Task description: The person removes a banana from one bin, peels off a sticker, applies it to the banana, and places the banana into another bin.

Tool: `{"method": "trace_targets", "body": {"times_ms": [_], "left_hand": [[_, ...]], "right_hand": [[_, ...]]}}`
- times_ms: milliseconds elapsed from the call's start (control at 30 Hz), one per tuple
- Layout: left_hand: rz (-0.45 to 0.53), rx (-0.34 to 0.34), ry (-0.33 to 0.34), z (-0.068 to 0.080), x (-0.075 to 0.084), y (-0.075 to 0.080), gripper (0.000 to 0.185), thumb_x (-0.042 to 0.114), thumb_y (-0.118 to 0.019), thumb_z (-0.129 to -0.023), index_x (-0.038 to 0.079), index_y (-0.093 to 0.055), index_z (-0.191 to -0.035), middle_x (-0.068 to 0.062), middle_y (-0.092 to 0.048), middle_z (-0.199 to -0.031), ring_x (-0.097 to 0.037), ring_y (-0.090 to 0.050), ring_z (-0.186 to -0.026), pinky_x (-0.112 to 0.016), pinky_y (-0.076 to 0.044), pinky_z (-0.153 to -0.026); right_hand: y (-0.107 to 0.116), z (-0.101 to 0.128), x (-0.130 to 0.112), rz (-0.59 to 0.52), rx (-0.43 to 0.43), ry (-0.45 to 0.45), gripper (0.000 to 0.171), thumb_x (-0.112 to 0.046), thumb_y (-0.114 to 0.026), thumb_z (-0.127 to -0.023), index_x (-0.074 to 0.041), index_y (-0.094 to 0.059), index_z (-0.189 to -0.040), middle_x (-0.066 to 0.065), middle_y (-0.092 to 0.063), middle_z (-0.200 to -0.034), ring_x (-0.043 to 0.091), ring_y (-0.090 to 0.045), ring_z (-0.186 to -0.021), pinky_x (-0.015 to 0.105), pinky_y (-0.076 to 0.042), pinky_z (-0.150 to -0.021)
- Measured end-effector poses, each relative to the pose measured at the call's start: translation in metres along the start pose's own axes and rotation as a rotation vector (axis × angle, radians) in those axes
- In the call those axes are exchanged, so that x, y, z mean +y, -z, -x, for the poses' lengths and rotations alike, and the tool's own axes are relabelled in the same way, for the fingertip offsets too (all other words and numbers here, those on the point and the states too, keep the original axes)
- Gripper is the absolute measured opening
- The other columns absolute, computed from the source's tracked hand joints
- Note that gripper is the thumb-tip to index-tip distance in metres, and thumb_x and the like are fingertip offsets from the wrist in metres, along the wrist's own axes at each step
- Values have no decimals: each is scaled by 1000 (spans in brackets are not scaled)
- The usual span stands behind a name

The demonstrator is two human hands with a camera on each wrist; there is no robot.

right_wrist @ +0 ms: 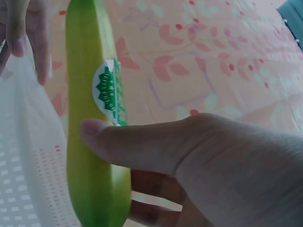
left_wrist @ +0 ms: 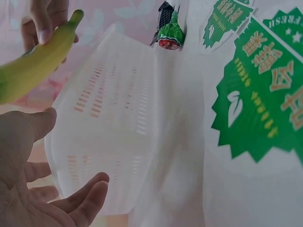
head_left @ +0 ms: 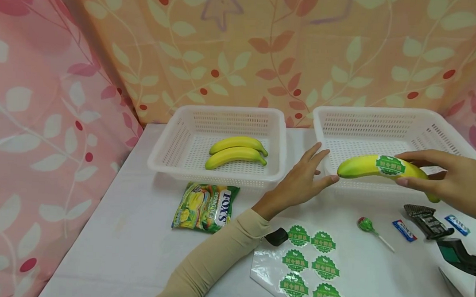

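Nearest the camera, on the white table (head_left: 130, 250), lies a clear sheet (head_left: 300, 275) with six green stickers left on it, and just beyond that a lollipop (head_left: 365, 225), small wrapped sweets (head_left: 404, 230) and a dark wrapper (head_left: 426, 221) off to the right. Over to the left, a Fox's candy bag (head_left: 205, 207) sits flat, just in front of the left basket.

Now the hands, up above the sheet. The right hand (head_left: 456, 184) has the banana (head_left: 380, 168) pinched between thumb and fingers, held level in the air over the front rim of the right basket (head_left: 383, 117). A green sticker (head_left: 390, 166) is already on its skin; the right wrist view shows the thumb pressing right beside it. The left hand (head_left: 300, 182) has its grip released, fingers straight and spread, palm towards the banana's tip, close to it but seemingly not touching.

Further back, the left basket (head_left: 219, 121) holds two bananas (head_left: 238, 152), side by side, no sticker showing from here. The right basket looks empty.

My read: one banana labelled and not yet set down, two more apparently waiting, plenty of stickers to spare. Behind it all hang the leaf-print curtains (head_left: 266, 48).
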State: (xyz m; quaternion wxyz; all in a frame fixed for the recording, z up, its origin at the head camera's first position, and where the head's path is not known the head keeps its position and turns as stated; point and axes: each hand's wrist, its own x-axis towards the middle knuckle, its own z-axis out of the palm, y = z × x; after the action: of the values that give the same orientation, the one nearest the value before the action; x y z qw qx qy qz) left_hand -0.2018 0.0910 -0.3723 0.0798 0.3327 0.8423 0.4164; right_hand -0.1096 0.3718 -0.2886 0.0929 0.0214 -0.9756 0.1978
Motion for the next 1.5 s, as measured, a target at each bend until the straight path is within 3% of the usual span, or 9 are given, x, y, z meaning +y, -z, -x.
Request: {"method": "trace_targets", "body": {"times_ms": [67,300,433,700,833,1033,1167,1333,1500], "left_hand": [[-6,3,4,0,0,0,81,49,-66,-103,24,-27,-169,11,-5,-178,-13,-68,-126,-27,-52,-105],[2,-2,12,0,0,1,80,49,-66,-104,25,-28,-169,11,-4,-178,-13,-67,-127,-23,-54,-100],[17,-6,17,0,0,1,79,49,-66,-104,25,-28,-169,13,-4,-178,-13,-66,-127,-21,-54,-97],[23,-4,6,0,0,0,79,49,-66,-104,25,-29,-169,13,-5,-178,-11,-66,-126,-23,-54,-99],[33,-3,6,0,0,0,79,49,-66,-103,25,-29,-168,14,-5,-178,-12,-67,-125,-23,-54,-98],[24,-1,12,1,0,0,79,50,-66,-103,26,-29,-168,15,-5,-178,-12,-67,-125,-23,-54,-98],[19,-2,12,1,0,1,79,50,-66,-103,26,-29,-168,15,-5,-178,-12,-67,-124,-23,-54,-98],[22,0,15,1,0,1,78,49,-67,-103,27,-30,-168,15,-6,-178,-12,-67,-124,-23,-55,-96],[13,2,19,0,0,0,78,49,-67,-103,27,-30,-168,14,-6,-178,-12,-67,-124,-21,-55,-94]], "right_hand": [[4,-10,2,-17,-11,-16,58,-31,-87,-90,3,-67,-133,37,-61,-127,55,-57,-104,19,-52,-57],[18,-49,12,37,-160,-37,69,-41,-80,-95,5,-59,-142,41,-57,-132,64,-54,-107,53,-60,-63],[18,-71,17,33,-190,-11,68,-38,-83,-93,7,-61,-140,39,-62,-129,58,-52,-111,48,-63,-64],[10,-104,32,67,-311,41,58,-28,-83,-93,9,-66,-134,28,-72,-113,34,-65,-88,41,-61,-68],[4,-112,40,52,-422,28,54,-23,-81,-94,8,-65,-136,22,-72,-111,26,-60,-81,34,-56,-61],[-8,-124,50,5,-591,-70,68,-29,-84,-90,10,-59,-139,38,-64,-126,29,-65,-84,45,-63,-72],[-15,-129,52,-23,-687,-129,79,-34,-87,-85,12,-56,-141,42,-60,-131,31,-68,-88,51,-64,-76],[-18,-129,52,-20,-753,-190,85,-38,-89,-81,9,-56,-143,42,-59,-132,32,-69,-92,54,-63,-79],[-21,-124,54,-20,-795,-213,82,-37,-87,-85,8,-54,-145,44,-53,-137,35,-68,-100,57,-62,-82]]}}
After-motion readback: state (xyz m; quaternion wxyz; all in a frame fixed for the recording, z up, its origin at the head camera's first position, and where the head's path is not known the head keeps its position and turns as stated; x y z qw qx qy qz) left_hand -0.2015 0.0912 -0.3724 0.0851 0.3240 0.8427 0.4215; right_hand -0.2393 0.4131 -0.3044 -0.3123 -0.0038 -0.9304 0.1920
